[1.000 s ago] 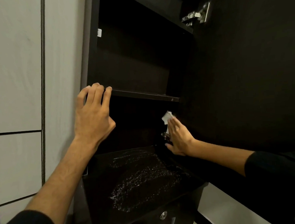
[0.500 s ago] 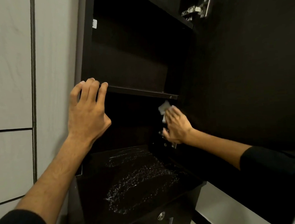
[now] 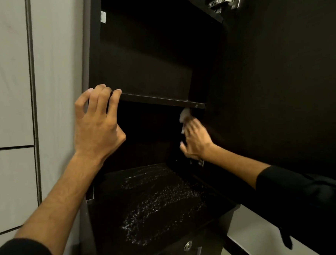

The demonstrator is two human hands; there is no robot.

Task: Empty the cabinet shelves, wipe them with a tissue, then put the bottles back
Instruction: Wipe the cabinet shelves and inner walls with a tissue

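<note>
The left hand [image 3: 97,124] hooks its curled fingers over the front edge of the middle shelf [image 3: 162,101] at its left end, thumb below. The right hand [image 3: 195,139], blurred, presses a white tissue [image 3: 184,115] flat against the cabinet [image 3: 141,61] right inner wall, just under the shelf's right end; its fingers look fairly straight over the tissue. Below, the bottom shelf [image 3: 157,201] shows pale wet streaks across its middle. The open door [image 3: 277,84] stands to the right, a metal hinge [image 3: 225,0] at its top corner. No bottles are in view

Matt dark wood shelf [image 3: 162,101]; metal hinge [image 3: 225,0]
</note>
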